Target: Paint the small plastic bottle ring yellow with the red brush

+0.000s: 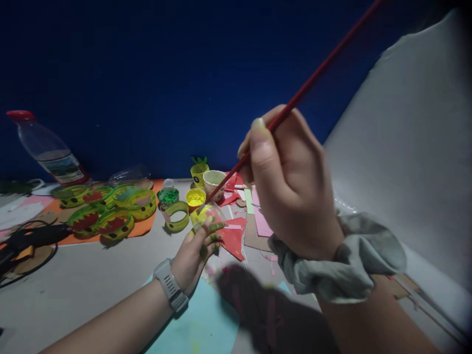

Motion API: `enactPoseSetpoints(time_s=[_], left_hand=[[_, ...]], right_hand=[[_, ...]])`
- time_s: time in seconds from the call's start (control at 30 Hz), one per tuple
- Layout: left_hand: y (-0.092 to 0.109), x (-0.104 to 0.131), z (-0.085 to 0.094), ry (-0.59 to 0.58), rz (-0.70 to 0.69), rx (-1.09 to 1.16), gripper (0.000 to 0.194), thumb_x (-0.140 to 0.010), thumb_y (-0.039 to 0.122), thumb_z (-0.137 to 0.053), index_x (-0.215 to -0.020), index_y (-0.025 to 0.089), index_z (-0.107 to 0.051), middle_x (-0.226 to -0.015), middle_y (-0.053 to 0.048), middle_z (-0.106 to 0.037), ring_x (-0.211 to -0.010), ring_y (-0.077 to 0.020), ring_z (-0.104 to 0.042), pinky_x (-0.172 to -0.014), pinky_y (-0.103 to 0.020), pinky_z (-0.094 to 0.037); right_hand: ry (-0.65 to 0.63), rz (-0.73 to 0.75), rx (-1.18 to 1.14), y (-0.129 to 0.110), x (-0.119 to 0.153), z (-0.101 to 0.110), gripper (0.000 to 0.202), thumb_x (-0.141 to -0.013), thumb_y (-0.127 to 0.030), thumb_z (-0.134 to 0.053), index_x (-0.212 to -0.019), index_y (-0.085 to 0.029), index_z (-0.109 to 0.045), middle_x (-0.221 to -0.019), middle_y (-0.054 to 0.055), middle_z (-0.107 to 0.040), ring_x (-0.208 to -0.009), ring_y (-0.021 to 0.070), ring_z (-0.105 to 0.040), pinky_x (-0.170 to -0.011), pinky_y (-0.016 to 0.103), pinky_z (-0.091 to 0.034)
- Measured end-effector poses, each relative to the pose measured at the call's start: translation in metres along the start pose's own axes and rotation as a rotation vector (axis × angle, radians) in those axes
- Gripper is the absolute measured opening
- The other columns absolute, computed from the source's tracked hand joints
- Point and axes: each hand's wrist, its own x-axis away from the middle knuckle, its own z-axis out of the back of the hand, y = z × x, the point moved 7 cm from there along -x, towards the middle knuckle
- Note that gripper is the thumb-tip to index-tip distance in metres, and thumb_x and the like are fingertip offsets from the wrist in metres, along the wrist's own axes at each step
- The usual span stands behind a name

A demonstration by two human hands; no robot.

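Note:
My right hand [295,191] pinches a long red paintbrush [324,66], its tip slanting down to the left. The tip meets a clear plastic piece [217,211] partly coated in yellow; whether it is a ring or a cup I cannot tell. Paint-stained fingers of my left hand [193,253] close around the near side of this piece. Just behind it stands a pot of yellow paint [195,198], with a pot of green paint [168,195] to its left. A yellow-green painted ring [177,223] lies in front of the pots.
Several painted rings [114,223] rest on orange paper [147,227] at left, before a plastic bottle [59,157]. A whitish cup [214,184] and a small yellow cup [199,173] stand at back. Red paper scraps [236,241] and pale blue paper [206,319] lie nearby.

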Motion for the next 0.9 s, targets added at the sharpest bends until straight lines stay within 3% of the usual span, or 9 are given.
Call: enactPoseSetpoints(time_s=[0.3, 0.47, 0.67, 0.9], left_hand=[[0.001, -0.002, 0.003, 0.040, 0.023, 0.020, 0.035, -0.074, 0.043, -0.068, -0.095, 0.017, -0.059, -0.084, -0.003, -0.065, -0.066, -0.0086, -0.057, -0.063, -0.021, -0.047], [0.001, -0.004, 0.002, 0.025, 0.006, 0.018, 0.037, -0.072, 0.045, -0.069, -0.095, 0.017, -0.059, -0.085, -0.003, -0.066, -0.067, -0.0095, -0.058, -0.063, -0.021, -0.047], [0.002, -0.001, 0.002, 0.040, -0.017, 0.028, 0.028, -0.076, 0.038, -0.068, -0.096, 0.019, -0.060, -0.091, -0.003, -0.067, -0.071, -0.0101, -0.058, -0.067, -0.023, -0.047], [0.003, -0.004, 0.005, 0.056, -0.007, 0.022, 0.033, -0.072, 0.042, -0.070, -0.092, 0.017, -0.060, -0.080, -0.001, -0.064, -0.062, -0.0079, -0.054, -0.059, -0.021, -0.045]], right_hand=[[0.009, 0.105, 0.263, -0.003, -0.001, -0.002, 0.017, -0.094, -0.031, -0.032, -0.086, -0.022, -0.045, -0.071, -0.001, -0.057, -0.056, 0.0081, -0.055, -0.055, 0.023, -0.039], [0.020, 0.096, 0.153, -0.010, 0.000, 0.002, 0.016, -0.094, -0.026, -0.033, -0.084, -0.022, -0.044, -0.070, -0.002, -0.052, -0.052, 0.0061, -0.050, -0.055, 0.022, -0.039], [-0.111, 0.069, 0.102, -0.013, 0.006, -0.020, 0.014, -0.093, -0.028, -0.034, -0.088, -0.025, -0.046, -0.062, -0.004, -0.054, -0.056, 0.0097, -0.057, -0.054, 0.023, -0.040], [-0.002, 0.088, 0.281, -0.013, 0.004, -0.010, 0.016, -0.094, -0.028, -0.033, -0.088, -0.020, -0.046, -0.063, -0.002, -0.050, -0.051, 0.0087, -0.051, -0.053, 0.024, -0.035]])
